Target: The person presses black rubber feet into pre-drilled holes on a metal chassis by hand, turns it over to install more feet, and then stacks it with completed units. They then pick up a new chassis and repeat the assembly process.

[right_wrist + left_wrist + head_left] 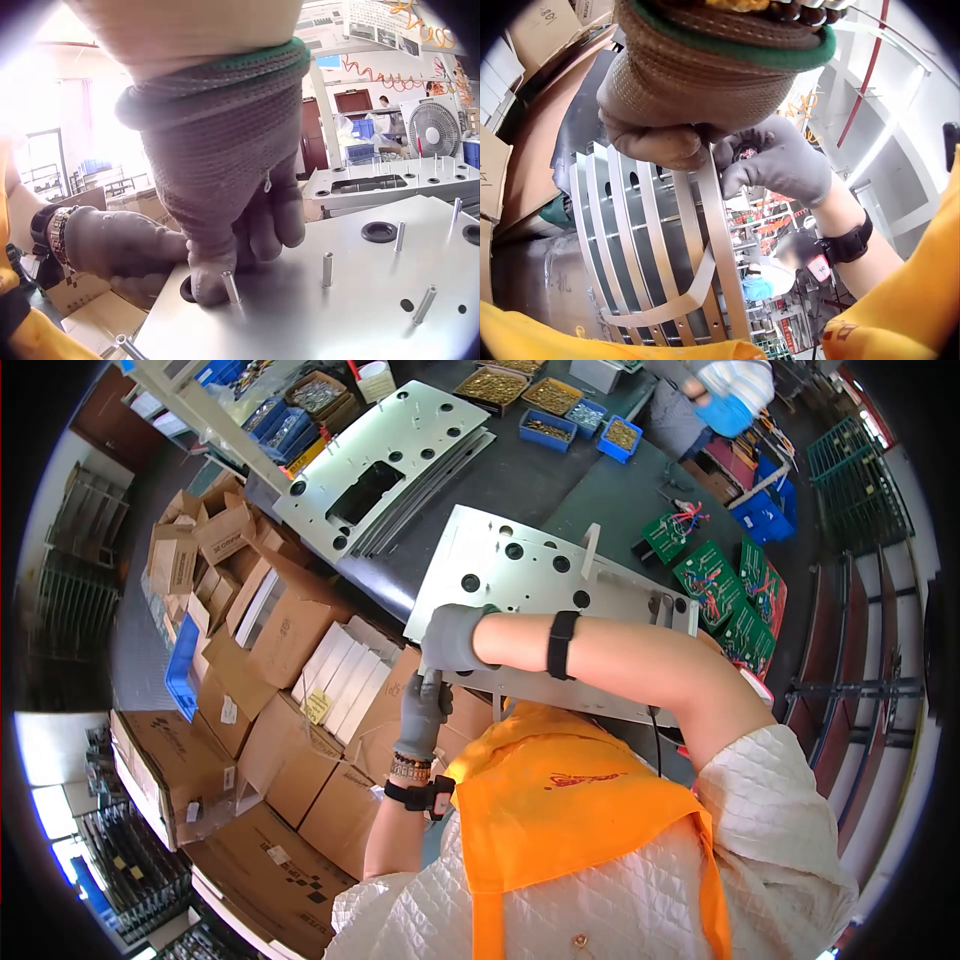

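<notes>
My gloved right hand (455, 638) is over the near left corner of the silver metal panel (540, 600). In the right wrist view its thumb presses on a black rubber grommet (188, 289) near the panel's edge, and its other fingers are curled. My gloved left hand (424, 712) is right at the same edge, just below the right hand. The left wrist view shows its bent fingers (671, 146) at the rim of the top panel (718, 225), with several more stacked panels beside it. Metal standoffs (328, 270) rise from the panel near the right hand.
Another panel stack (390, 450) lies farther back on the dark table. Parts bins (550, 397) stand beyond it. Green circuit boards (712, 582) with wires lie to the right. Cardboard boxes (300, 630) crowd the left side. Another person (735, 390) is at the far right.
</notes>
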`<state>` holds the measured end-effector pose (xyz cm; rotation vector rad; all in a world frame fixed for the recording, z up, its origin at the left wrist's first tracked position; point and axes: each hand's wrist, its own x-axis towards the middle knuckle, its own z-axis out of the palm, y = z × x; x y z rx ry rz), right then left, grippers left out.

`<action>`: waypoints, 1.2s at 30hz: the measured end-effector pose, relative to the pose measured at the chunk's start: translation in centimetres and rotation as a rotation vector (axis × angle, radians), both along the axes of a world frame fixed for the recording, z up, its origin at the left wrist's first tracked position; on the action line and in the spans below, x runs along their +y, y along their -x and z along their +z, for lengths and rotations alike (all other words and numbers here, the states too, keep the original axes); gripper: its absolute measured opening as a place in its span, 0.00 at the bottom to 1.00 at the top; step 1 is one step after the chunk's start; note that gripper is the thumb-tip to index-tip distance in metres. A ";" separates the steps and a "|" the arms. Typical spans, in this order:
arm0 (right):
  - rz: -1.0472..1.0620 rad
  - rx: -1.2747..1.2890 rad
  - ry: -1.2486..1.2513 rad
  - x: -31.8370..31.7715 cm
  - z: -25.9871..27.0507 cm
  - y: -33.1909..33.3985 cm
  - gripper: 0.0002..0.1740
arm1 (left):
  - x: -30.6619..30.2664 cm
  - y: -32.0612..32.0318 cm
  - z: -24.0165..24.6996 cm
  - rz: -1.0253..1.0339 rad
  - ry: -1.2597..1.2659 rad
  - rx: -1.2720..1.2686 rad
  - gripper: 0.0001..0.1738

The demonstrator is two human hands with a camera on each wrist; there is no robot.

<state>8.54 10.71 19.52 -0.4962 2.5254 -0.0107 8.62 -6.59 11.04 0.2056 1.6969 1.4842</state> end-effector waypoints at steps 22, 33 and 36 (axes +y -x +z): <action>-2.312 0.901 0.066 12.0 -8.0 -60.0 0.09 | 4.3 -0.7 6.4 -0.180 -0.160 0.196 0.13; -2.131 0.079 -0.548 13.8 -13.8 -58.9 0.21 | 15.2 -8.8 3.9 -0.790 -0.098 0.822 0.12; -2.082 0.376 -0.497 14.7 -17.9 -63.2 0.12 | 15.9 -10.5 5.6 -0.894 -0.084 1.100 0.16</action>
